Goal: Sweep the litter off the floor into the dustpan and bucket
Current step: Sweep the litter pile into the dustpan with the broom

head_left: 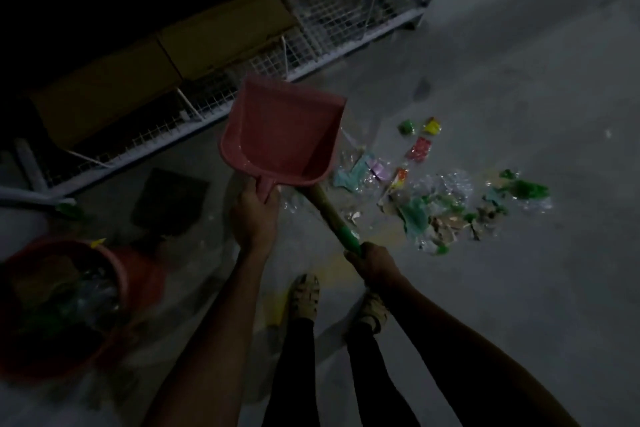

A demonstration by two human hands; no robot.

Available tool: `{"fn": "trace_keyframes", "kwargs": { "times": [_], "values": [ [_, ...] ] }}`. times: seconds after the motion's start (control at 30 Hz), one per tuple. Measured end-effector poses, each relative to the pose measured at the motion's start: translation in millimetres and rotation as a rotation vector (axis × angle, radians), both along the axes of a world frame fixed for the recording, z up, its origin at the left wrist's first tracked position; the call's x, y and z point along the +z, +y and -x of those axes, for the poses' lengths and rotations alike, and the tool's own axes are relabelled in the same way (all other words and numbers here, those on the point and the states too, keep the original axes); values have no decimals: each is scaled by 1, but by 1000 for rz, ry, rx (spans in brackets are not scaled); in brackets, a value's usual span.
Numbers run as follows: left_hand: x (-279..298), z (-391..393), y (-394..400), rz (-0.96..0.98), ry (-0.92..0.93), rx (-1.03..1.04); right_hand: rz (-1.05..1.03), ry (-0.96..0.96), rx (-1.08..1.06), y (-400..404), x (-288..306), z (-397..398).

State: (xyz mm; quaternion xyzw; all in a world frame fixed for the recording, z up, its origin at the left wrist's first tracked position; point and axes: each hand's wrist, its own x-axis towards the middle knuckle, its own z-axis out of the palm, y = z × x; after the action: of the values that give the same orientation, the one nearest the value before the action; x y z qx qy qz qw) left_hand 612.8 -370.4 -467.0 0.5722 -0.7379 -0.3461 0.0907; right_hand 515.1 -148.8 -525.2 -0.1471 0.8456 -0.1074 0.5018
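Left hand [256,215]: closed round the short handle of the pink dustpan [282,135], which is held up off the floor with its open mouth tipped away toward the shelving; it looks empty, so I judge it is being carried to the pile rather than emptied
Right hand [372,263]: gripped round the green end of the broom handle [329,215], which runs up and away under the dustpan; the broom head is hidden behind the pan, so its place on the floor cannot be told
Litter [440,204]: a loose spread of green, yellow and red wrappers, clear plastic and torn paper on the grey floor [519,288], ahead and to the right of the feet, still unswept
Bucket [65,302]: red, on the floor at the person's left, well apart from the pile, already holding clear plastic and dark scraps; placed within a turn of the body for tipping the pan
Wire shelving [332,7]: stands beyond the dustpan, with cardboard boxes [194,35] on its low shelf
Stage: part done, I judge; some waste is binned, the main pile remains
Next: pan down at the pile's near edge, broom drawn toward it
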Motion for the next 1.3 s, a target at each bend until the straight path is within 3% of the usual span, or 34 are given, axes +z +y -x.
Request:
{"fn": "trace_keyframes", "kwargs": {
  "times": [0.23, 0.4, 0.63, 0.73, 0.93, 1.13, 1.3],
  "values": [
    [-133, 35, 2, 34, -77, 58, -47, -176, -104, -23, -150, 12],
    [-189, 33, 20, 10, -241, 38, -132, -184, -249, 13, -202, 23],
    [-216, 21, 66, -14, -399, 18, -200, -47, -505, 83, -211, 59],
    [-222, 22, 86, -41, -440, 54, -225, 27, -506, 107, -219, 71],
    [-232, 20, 122, -99, -480, 156, -37, 126, -568, 120, -214, 70],
    [-236, 9, 140, -104, -508, 270, 115, -56, -450, 98, -212, 64],
    [-243, -8, 145, -87, -507, 312, 36, -190, -202, 81, -229, 59]
  ]
}}
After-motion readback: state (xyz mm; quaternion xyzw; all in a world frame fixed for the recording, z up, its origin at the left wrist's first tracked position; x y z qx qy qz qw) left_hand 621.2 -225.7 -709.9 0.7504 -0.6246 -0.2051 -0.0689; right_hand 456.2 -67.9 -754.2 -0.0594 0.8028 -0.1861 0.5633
